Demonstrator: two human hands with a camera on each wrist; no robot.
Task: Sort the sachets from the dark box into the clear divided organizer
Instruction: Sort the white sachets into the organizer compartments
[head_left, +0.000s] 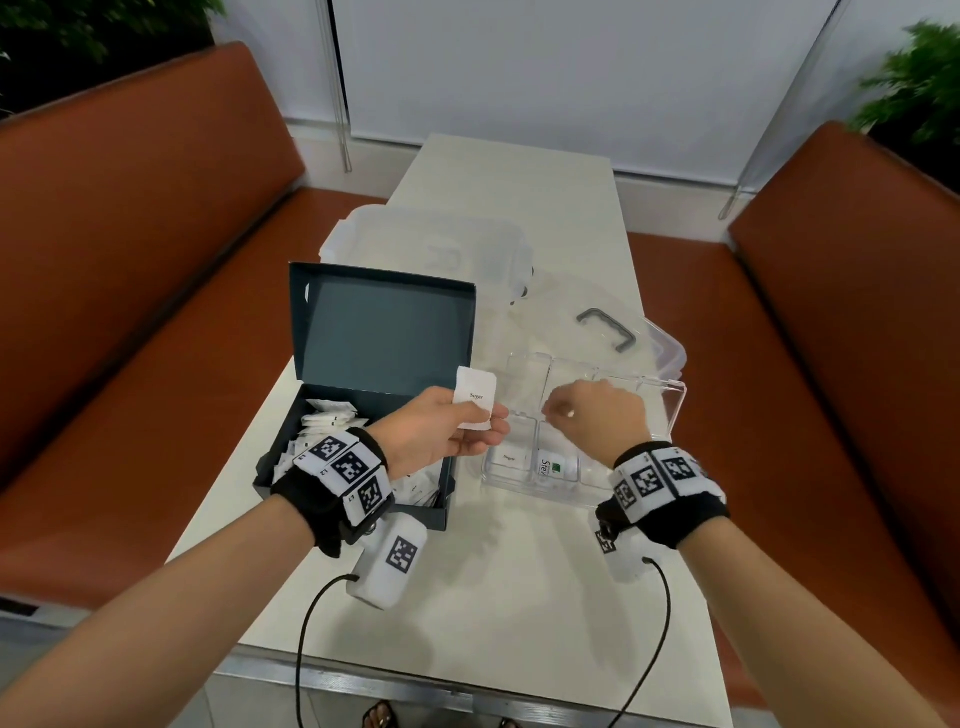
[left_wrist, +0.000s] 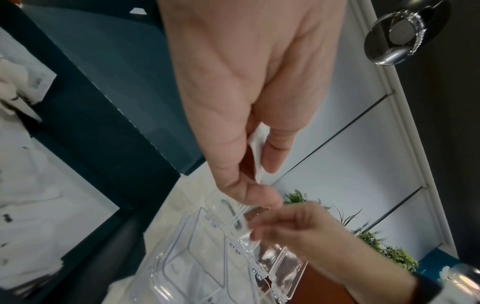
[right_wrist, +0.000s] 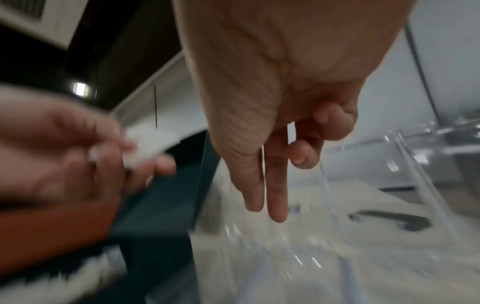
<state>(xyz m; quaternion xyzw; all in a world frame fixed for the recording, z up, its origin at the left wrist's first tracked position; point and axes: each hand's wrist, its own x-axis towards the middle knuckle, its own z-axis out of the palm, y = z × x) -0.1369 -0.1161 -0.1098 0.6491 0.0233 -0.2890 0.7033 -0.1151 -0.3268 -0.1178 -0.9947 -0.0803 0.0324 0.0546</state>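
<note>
Head view: left hand (head_left: 441, 431) pinches sugar sachet (head_left: 475, 397); right hand (head_left: 597, 415) loosely curled, holding nothing

The raised lid of the dark cardboard box (head_left: 383, 332) walls the 10 o'clock side. The clear divided plastic organizer (head_left: 540, 473) lies open-topped at 1 o'clock. Bare white table (head_left: 498, 582) stretches toward 6 o'clock.

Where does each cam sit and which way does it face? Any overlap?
Head: worn on the head, looks down at table; both forearms, both hands.
Left wrist: looks along left hand pinching sugar sachet.
Right wrist: looks along right hand, two fingers extended.
Shared: dark box, clear organizer.
</note>
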